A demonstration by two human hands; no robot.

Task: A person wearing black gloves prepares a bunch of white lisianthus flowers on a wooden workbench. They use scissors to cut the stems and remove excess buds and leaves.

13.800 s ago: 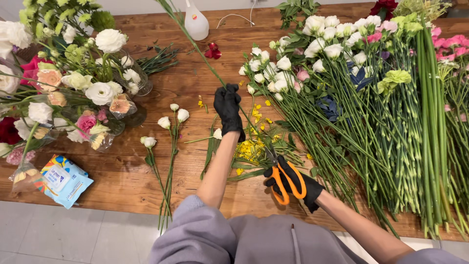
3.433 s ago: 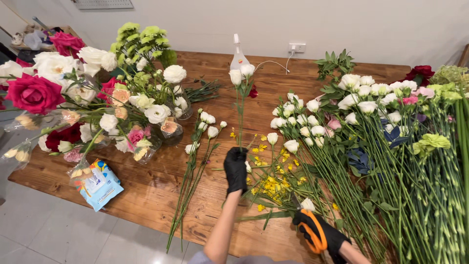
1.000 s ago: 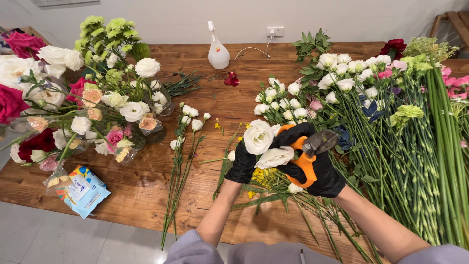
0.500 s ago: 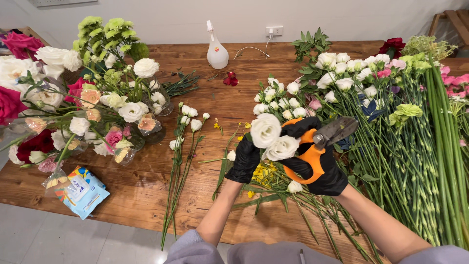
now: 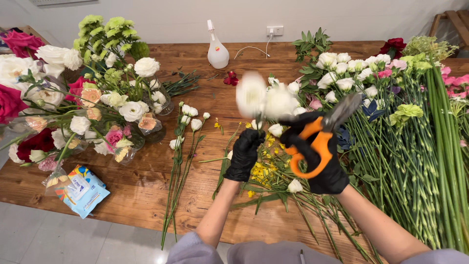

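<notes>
Left grip (image 5: pixel 244 154) on white flowers (image 5: pixel 266 100)

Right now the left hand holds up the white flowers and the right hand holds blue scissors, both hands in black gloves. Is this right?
Not quite: the scissors have orange handles, not blue, as the head view shows. The rest stands: the left hand holds up the white flowers, the right hand holds the scissors, and both hands wear black gloves.

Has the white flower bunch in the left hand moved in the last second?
Yes. The white flowers rose, toward the spray bottle, held by the left hand.
</notes>
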